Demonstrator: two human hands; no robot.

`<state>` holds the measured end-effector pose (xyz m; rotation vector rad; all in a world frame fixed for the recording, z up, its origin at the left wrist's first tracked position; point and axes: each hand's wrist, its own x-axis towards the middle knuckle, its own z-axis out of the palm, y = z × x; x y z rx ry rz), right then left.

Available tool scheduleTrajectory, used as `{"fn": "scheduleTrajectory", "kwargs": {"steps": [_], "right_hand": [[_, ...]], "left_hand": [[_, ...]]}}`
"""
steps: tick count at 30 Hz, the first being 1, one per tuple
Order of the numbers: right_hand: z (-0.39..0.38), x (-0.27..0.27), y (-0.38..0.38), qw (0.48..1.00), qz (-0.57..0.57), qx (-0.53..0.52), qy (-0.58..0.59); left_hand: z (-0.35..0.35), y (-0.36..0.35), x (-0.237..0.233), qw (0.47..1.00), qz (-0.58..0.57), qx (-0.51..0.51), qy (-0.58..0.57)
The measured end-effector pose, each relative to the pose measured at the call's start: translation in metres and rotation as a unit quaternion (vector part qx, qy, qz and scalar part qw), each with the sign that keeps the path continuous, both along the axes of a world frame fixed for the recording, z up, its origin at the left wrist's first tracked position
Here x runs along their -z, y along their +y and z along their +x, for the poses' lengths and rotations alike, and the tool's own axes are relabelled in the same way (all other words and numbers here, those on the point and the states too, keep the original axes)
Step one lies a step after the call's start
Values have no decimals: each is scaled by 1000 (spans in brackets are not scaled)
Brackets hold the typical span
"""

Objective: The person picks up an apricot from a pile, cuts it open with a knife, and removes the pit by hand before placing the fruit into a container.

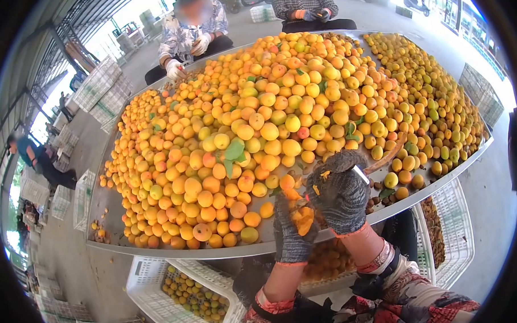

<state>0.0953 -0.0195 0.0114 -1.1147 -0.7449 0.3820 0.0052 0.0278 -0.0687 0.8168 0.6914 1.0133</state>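
Observation:
In dark grey knit gloves, my hands meet over the near edge of the metal table. My left hand is closed around a torn-open apricot, its orange flesh showing. My right hand is curled against it, with bits of orange pulp on the glove. A small tool with a whitish end sticks out of the right fist; the rest of it is hidden. Just beyond both hands rises a large heap of whole apricots, with a few green leaves on top.
Smaller, browner fruit covers the table's right side. Below the edge stand white plastic crates holding fruit, and one at right. Across the table sit two people with gloved hands. Stacked crates stand at left.

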Motion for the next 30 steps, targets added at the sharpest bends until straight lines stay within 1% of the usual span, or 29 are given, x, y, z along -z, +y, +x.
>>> {"fn": "scheduleTrajectory", "kwargs": {"steps": [1, 2, 3, 4, 5, 6, 7, 8, 9, 10, 11, 12, 13, 14, 15, 16, 17, 18, 19, 20, 21, 22, 23, 24, 25, 26, 27, 29, 30], "right_hand": [[-3, -11, -2, 984, 67, -64, 152], [-5, -16, -3, 936, 133, -128, 300], [-3, -5, 0, 936, 133, -128, 300], [0, 16, 6, 997, -1, -34, 65], [1, 23, 9, 973, -135, 62, -176], [0, 26, 8, 973, -135, 62, -176], [-3, 23, 7, 961, -135, 100, -218], [-6, 21, 7, 947, -134, 134, -259], [-5, 18, 9, 963, -151, 111, -193], [-6, 14, 12, 964, -151, 108, -192], [-6, 9, 16, 983, -98, 113, -105], [-6, 4, 17, 992, -44, 117, -18], [-9, -1, 14, 992, -98, 72, 24], [-7, -1, 14, 992, -98, 72, 23], [-4, -1, 13, 964, 118, -98, 217], [-1, -1, 13, 826, 320, -256, 386], [0, -2, 13, 827, 319, -256, 386], [2, -3, 13, 839, 296, -244, 387], [3, -6, 13, 850, 273, -231, 387], [2, -15, 15, 850, 273, -230, 387], [-3, -30, 20, 917, 204, -170, 296], [-5, -37, 23, 965, 131, -105, 200], [-2, -30, 24, 977, 36, 43, -206], [2, -19, 26, 977, 34, 44, -207], [4, -11, 29, 989, 118, -84, -25], [6, -5, 31, 945, 196, -209, 160], [8, -1, 30, 944, 195, -211, 161], [10, -8, 26, 950, 119, -288, 29], [9, -17, 21, 950, 119, -287, 29]], "left_hand": [[-2, 1, 1, 1000, -7, 6, -3], [-3, 2, 1, 1000, -14, 11, -5], [-4, -1, 1, 1000, -14, 10, -5], [-5, -7, -14, 1000, 14, 17, 5], [-5, -10, -21, 999, 43, 23, 15], [-4, -9, -21, 999, 43, 24, 15], [-2, -7, -18, 992, -82, 19, -93], [-1, -5, -15, 959, -204, 12, -199], [-1, -6, -11, 959, -203, 9, -198], [3, -8, -6, 990, -96, -29, -96], [6, -10, -4, 998, 14, -64, 8], [6, -10, -5, 998, 15, -64, 6], [6, -11, -12, 998, 0, -66, -6], [5, -13, -20, 997, -15, -68, -17], [3, -16, -30, 997, -15, -68, -18], [0, -17, -56, 986, -125, -56, -98], [-2, -17, -70, 955, -234, -44, -176], [-4, -16, -59, 955, -234, -44, -176], [-7, -14, -37, 993, -103, -16, -49], [-9, -13, -27, 996, 32, 13, 81], [-10, -12, -20, 996, 32, 14, 81], [-12, -10, -18, 996, 22, 30, 83], [-13, -7, -17, 995, 12, 46, 85], [-13, -5, -13, 995, 11, 48, 84], [-13, -2, -11, 993, 28, 62, 93], [-14, 0, -9, 991, 46, 74, 102], [-14, -1, -10, 991, 45, 72, 103], [-13, -5, -14, 997, 40, 52, 32], [-13, -6, -17, 997, 40, 54, 32]]}}
